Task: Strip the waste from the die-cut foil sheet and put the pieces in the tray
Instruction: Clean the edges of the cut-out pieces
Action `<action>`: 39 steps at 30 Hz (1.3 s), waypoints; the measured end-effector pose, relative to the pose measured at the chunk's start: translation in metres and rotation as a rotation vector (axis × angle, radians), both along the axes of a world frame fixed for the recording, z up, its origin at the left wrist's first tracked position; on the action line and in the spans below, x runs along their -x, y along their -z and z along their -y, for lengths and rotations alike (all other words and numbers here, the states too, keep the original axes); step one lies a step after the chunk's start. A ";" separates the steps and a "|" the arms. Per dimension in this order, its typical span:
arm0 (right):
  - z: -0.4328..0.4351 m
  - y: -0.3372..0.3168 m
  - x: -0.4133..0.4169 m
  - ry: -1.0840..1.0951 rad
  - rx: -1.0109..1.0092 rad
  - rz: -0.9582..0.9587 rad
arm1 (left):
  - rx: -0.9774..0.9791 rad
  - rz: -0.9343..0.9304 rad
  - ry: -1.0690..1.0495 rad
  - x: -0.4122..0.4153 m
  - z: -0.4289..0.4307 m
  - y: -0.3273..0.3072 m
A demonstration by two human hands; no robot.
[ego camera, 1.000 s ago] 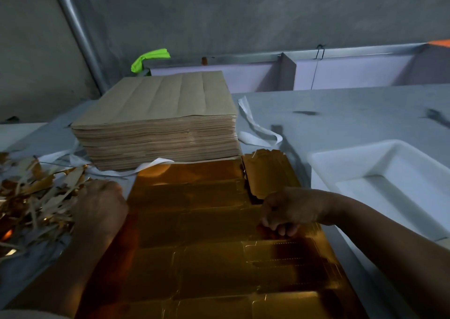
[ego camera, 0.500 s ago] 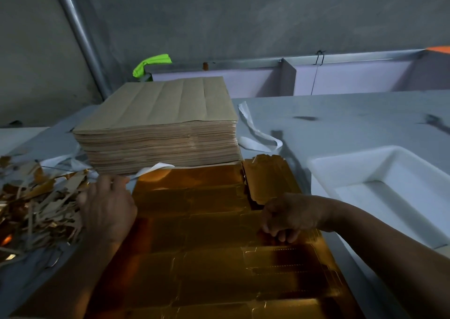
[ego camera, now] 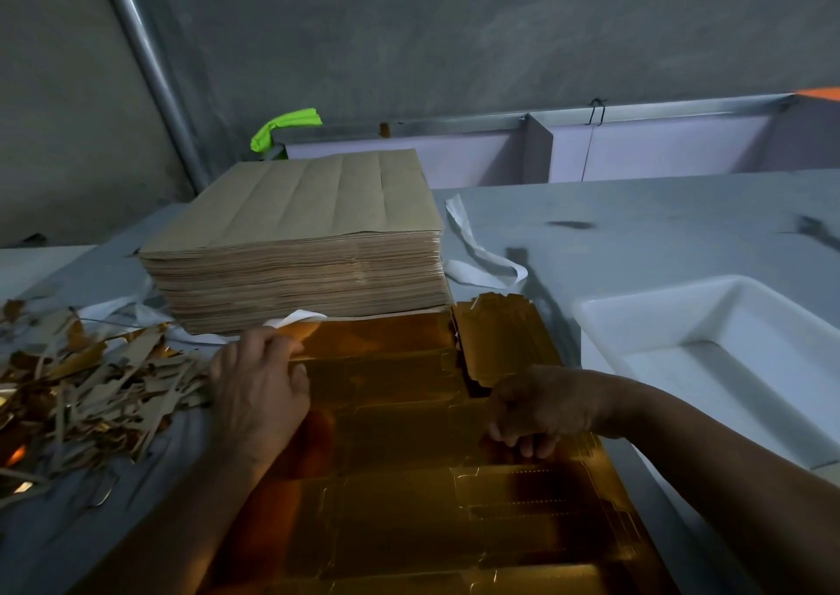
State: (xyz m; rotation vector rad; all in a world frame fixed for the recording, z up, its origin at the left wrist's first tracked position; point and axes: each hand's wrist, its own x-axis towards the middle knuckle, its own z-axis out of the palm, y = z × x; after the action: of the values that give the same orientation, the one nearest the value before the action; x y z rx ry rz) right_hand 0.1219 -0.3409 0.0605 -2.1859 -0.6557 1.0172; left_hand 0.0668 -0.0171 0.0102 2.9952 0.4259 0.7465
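At centre frame, both hands are gripping the gold die-cut foil sheet (ego camera: 409, 481): left hand (ego camera: 259, 390) pinching its far-left edge, right hand (ego camera: 536, 408) clamped on a partly torn piece; a hasty pull risks tearing it.

One gold foil sheet (ego camera: 409, 481) lies on the bench (ego camera: 636, 240), with one white tray (ego camera: 604, 317), one stack of brown sheets (ego camera: 295, 240), one waste pile (ego camera: 77, 390), and two hands: left (ego camera: 259, 390), right (ego camera: 536, 408).

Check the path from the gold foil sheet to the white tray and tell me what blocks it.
Nothing visible blocks it. The white tray sits open, right of the foil sheet, with only bare table between them. The right hand rests on the sheet's right side, nearest the tray.
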 end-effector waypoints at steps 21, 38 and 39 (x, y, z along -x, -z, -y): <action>0.001 0.005 -0.019 0.383 0.081 0.623 | 0.630 -0.198 0.190 -0.043 0.105 -0.017; 0.005 0.012 -0.018 0.197 0.256 0.463 | 1.420 -0.487 0.054 -0.102 0.164 -0.029; 0.005 0.012 -0.017 0.198 0.264 0.466 | 1.427 -0.500 0.052 -0.104 0.166 -0.030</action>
State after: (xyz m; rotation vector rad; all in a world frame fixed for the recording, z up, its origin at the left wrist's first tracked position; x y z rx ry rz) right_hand 0.1393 -0.3458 0.0484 -2.6928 -0.5099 0.5143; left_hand 0.1708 -0.1834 0.0397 1.7302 0.5424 -0.3063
